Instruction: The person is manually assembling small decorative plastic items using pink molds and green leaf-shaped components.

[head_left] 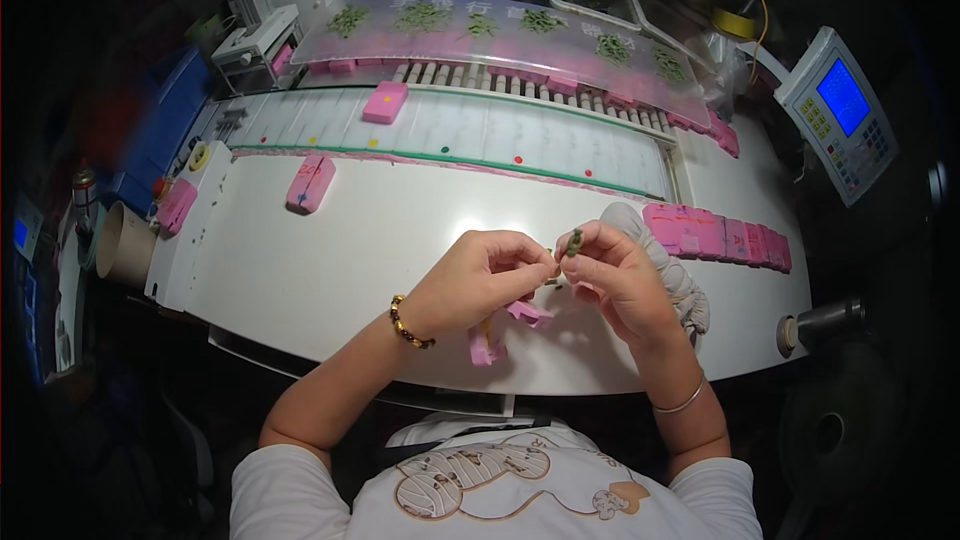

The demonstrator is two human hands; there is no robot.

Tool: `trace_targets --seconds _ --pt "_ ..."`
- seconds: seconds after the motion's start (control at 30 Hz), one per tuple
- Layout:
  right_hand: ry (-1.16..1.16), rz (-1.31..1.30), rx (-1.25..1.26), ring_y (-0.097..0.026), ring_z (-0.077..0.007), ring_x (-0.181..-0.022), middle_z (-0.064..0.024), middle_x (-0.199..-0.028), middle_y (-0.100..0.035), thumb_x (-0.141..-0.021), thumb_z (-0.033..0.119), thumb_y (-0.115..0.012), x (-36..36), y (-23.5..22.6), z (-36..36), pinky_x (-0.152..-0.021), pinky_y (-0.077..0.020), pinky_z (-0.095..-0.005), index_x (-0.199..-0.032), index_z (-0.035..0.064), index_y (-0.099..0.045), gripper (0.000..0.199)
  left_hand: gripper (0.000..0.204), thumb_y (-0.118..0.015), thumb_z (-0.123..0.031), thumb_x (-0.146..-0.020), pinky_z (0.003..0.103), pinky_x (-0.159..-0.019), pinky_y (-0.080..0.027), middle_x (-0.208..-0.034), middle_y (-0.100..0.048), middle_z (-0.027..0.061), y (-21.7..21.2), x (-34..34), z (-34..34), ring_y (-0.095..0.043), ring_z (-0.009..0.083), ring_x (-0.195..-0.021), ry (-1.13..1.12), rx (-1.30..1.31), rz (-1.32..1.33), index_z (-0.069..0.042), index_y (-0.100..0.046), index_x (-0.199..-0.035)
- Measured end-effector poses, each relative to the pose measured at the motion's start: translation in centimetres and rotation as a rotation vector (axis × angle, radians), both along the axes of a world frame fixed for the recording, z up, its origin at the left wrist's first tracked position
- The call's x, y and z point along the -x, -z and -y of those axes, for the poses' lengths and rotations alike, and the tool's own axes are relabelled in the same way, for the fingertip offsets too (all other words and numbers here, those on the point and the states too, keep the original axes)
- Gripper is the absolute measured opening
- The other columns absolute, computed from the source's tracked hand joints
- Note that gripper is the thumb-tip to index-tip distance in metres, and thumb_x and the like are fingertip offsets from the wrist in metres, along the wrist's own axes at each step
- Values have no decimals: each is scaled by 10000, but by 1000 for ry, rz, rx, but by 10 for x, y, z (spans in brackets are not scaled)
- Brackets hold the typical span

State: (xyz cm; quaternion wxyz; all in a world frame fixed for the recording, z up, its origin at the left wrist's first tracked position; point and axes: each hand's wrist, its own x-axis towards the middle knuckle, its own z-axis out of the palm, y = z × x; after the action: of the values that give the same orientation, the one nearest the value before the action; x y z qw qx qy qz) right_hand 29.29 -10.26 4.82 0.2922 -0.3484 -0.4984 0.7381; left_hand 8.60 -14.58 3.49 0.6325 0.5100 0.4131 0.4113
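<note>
Above the white table, my two hands are close together, fingertips almost meeting. My right hand (622, 275) pinches a small dark green piece (574, 243), wax-like in look, between thumb and forefinger. My left hand (495, 275) is closed in a pinch beside it; what lies between its fingertips is too small to make out. Under the left hand rest parts of a pink mold, one cut-out piece (530, 314) and another (486, 348) nearer the table edge. A bunched pale grey cloth (675, 275) lies against my right forearm.
A row of pink molds (715, 235) lies at right; single pink blocks (311, 184) (385, 102) sit left and farther back. Behind are a white conveyor strip (440, 130), rollers and a clear shelf with green clusters (425, 16). A control panel (840, 105) rises at right.
</note>
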Motion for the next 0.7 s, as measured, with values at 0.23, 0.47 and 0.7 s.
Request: trace_targets --seconds 0.23,0.47,0.7 --pt "135 17 -46 -514 4 -731 53 -871 -638 -893 118 -688 6 0 3 -595 -367 -161 -978 116 -616 112 158 -611 -134 -951 204 -654 -479 -804 -630 1 3 -13 -1 -580 45 -724 -96 -48 22 16 -646 -988" --pt "159 -14 -36 -507 7 -719 47 -878 -643 -901 106 -673 9 1 3 -579 -367 -153 -1011 99 -641 115 160 -612 -141 -955 205 -659 -479 -804 -631 9 7 -14 -2 -584 48 -724 -137 -81 35 16 -636 -968" --pt "104 -2 -73 -505 8 -722 43 -890 -647 -917 111 -658 6 5 2 -578 -365 -157 -1010 87 -651 96 150 -593 -132 -960 191 -652 -470 -808 -626 -3 4 -14 1 -574 37 -720 -128 -94 -2 13 -629 -977"
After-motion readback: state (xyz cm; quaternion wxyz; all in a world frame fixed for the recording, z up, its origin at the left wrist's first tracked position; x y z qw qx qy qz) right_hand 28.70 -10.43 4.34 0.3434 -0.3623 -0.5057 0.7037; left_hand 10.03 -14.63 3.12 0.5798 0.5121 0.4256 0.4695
